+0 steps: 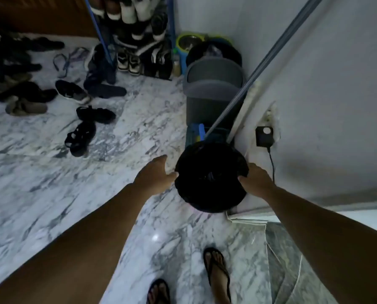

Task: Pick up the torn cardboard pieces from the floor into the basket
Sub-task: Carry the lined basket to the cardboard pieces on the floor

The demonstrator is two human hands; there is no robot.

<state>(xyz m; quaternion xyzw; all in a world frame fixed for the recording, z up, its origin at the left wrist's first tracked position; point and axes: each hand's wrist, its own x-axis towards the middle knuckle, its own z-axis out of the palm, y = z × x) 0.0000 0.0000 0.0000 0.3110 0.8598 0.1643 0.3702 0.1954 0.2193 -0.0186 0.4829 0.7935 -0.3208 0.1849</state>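
A round black basket (pixel 211 194), lined with a dark bag, stands on the marble floor beside the white wall. My left hand (pixel 155 174) lies against its left rim, fingers stretched out and the thumb touching the rim. On the right rim my right hand (pixel 254 176) grips the edge with fingers curled over it. The inside of the basket is too dark to see. No torn cardboard pieces show in this view.
A grey lidded bin (pixel 214 88), a blue crate (pixel 196 133) and a leaning grey pole (pixel 260 60) stand behind the basket. Several shoes and sandals (pixel 82 137) lie across the floor at left, below a shoe rack (pixel 137 34). A plug with cable (pixel 263 139) hangs on the wall. My sandalled feet (pixel 218 275) are below.
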